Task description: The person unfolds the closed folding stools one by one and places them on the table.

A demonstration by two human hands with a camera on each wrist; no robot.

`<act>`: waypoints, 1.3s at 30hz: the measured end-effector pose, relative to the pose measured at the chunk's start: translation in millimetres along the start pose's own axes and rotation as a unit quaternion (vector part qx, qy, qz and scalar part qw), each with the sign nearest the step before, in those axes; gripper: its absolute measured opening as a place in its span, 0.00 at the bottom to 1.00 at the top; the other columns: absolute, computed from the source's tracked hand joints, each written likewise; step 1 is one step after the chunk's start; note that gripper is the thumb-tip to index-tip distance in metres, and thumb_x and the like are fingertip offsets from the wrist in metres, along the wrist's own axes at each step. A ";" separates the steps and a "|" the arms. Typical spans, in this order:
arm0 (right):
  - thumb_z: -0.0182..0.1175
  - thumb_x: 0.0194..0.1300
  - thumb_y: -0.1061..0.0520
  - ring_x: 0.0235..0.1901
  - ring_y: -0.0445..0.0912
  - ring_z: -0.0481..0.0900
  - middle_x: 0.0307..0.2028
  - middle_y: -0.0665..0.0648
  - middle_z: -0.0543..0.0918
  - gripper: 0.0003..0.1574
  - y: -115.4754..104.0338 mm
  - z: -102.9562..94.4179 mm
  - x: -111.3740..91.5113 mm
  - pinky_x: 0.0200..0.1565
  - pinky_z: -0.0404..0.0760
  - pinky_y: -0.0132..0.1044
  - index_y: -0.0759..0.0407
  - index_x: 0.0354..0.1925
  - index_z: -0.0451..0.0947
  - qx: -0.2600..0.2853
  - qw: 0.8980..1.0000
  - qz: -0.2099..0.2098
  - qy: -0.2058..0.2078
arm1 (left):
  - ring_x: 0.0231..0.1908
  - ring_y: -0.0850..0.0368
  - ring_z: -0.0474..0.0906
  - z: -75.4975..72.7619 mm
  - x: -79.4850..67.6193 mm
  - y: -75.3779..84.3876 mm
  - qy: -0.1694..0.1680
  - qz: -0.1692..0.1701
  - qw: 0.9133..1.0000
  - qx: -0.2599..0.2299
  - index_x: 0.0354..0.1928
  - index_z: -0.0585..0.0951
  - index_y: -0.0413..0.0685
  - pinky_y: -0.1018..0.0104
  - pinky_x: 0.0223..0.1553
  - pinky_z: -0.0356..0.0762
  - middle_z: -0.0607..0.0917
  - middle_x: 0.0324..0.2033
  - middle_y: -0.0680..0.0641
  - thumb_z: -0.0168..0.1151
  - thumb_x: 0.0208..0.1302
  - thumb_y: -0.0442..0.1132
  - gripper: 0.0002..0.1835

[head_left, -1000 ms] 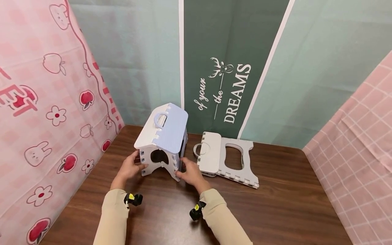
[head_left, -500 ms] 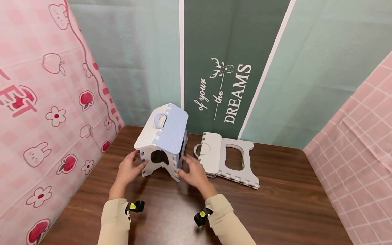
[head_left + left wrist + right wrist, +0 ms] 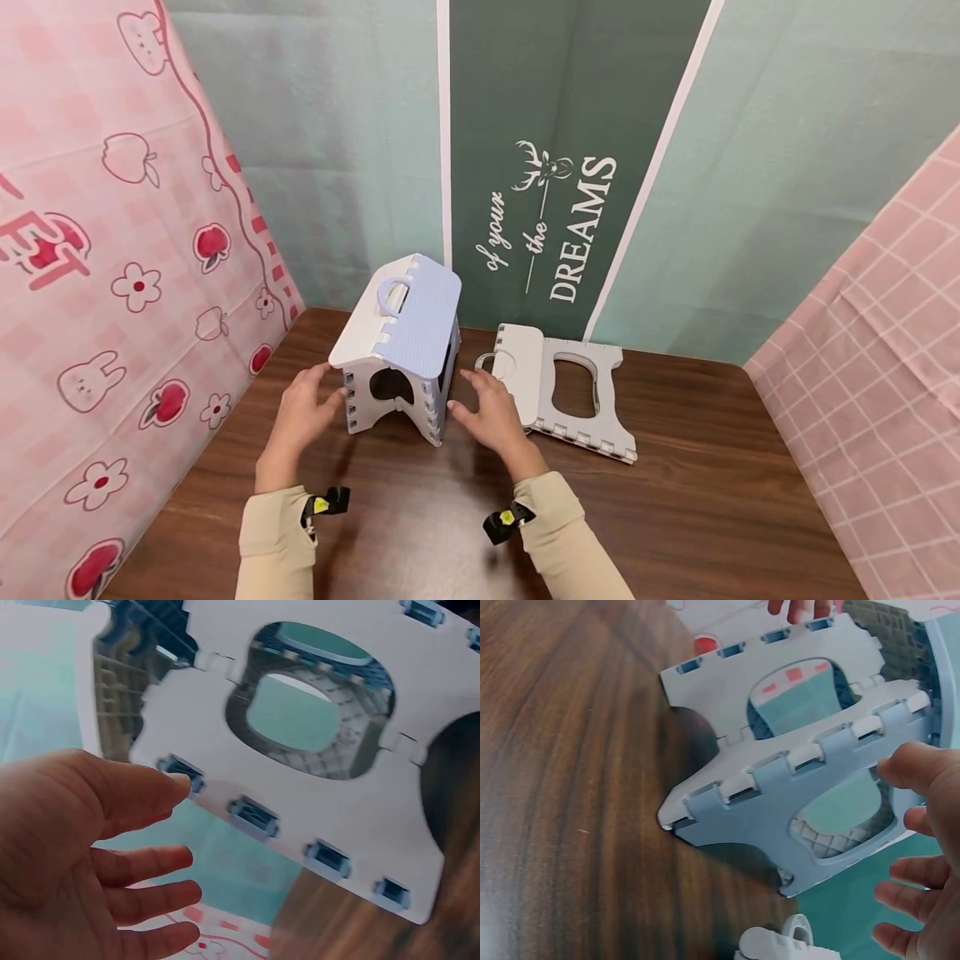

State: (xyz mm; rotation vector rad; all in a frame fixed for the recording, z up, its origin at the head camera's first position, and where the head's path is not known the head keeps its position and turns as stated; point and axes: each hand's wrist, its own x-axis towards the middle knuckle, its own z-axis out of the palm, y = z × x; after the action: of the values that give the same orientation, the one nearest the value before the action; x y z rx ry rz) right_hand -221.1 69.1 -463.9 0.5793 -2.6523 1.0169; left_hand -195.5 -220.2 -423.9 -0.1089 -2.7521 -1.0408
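Note:
A white and pale-blue folding step stool [image 3: 423, 321] stands half-unfolded on the table's left side, its top ridged like a roof with a loop handle. My left hand [image 3: 300, 417] is beside its left edge, fingers loosely spread; in the left wrist view the thumb [image 3: 161, 791] overlaps the white end panel's [image 3: 322, 817] edge. On the other side, my right hand [image 3: 491, 421] is held apart from the stool, fingers extended and grasping nothing. The right wrist view shows the blue side panel [image 3: 772, 806] near that hand's thumb [image 3: 907, 765].
A second folding stool [image 3: 521, 367], whitish-grey, lies folded down flat on the wooden table [image 3: 697, 500] just right of my right hand. Behind stands a green printed cloth [image 3: 570, 83]. Pink patterned cloths [image 3: 150, 333] border both sides.
Both hands have let go of the stool's lower sides and drawn apart, the left one moving slightly left, the right one rightward and up. The stools have hardly moved.

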 end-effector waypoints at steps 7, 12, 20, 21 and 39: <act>0.62 0.57 0.49 0.56 0.63 0.67 0.57 0.70 0.70 0.32 -4.3 -7.7 5.1 0.54 0.65 0.56 0.62 0.57 0.73 0.003 1.000 0.001 0.007 | 0.54 0.30 0.64 -12.4 0.0 10.8 0.013 0.001 1.000 0.017 0.57 0.68 0.27 0.38 0.54 0.59 0.69 0.53 0.26 0.61 0.59 0.34 0.26; 0.62 0.58 0.48 0.56 0.63 0.67 0.57 0.69 0.70 0.32 -8.1 -13.3 6.5 0.53 0.66 0.56 0.62 0.57 0.73 0.011 1.000 -0.007 0.023 | 0.54 0.31 0.65 -17.8 -0.4 17.5 0.028 0.019 0.999 0.024 0.55 0.70 0.28 0.38 0.53 0.60 0.71 0.52 0.27 0.62 0.58 0.33 0.24; 0.62 0.57 0.48 0.56 0.63 0.67 0.57 0.68 0.71 0.32 -16.1 -22.7 13.3 0.53 0.66 0.56 0.61 0.57 0.73 0.020 0.998 -0.034 0.039 | 0.52 0.34 0.67 -20.4 2.8 24.7 0.070 0.069 0.995 0.011 0.53 0.73 0.32 0.38 0.51 0.62 0.73 0.50 0.30 0.64 0.56 0.32 0.23; 0.62 0.56 0.48 0.56 0.62 0.68 0.57 0.67 0.71 0.32 -17.3 -23.4 14.7 0.53 0.66 0.55 0.61 0.57 0.74 0.019 0.998 -0.039 0.043 | 0.52 0.35 0.67 -20.5 3.7 25.5 0.076 0.080 0.994 0.009 0.53 0.73 0.32 0.39 0.51 0.62 0.74 0.49 0.31 0.65 0.55 0.32 0.23; 0.62 0.54 0.49 0.54 0.58 0.70 0.55 0.65 0.73 0.30 -42.4 -24.5 32.0 0.51 0.68 0.53 0.61 0.53 0.76 0.040 0.992 -0.103 0.067 | 0.41 0.42 0.73 -15.3 21.1 34.3 0.124 0.200 0.971 -0.042 0.46 0.80 0.38 0.49 0.39 0.69 0.78 0.44 0.37 0.68 0.52 0.33 0.17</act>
State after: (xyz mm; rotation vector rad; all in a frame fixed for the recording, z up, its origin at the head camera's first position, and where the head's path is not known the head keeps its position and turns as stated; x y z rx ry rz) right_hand -228.8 48.1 -409.8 0.7549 -2.3880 1.0635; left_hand -209.0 -204.7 -386.0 -0.4885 -2.3296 -0.9806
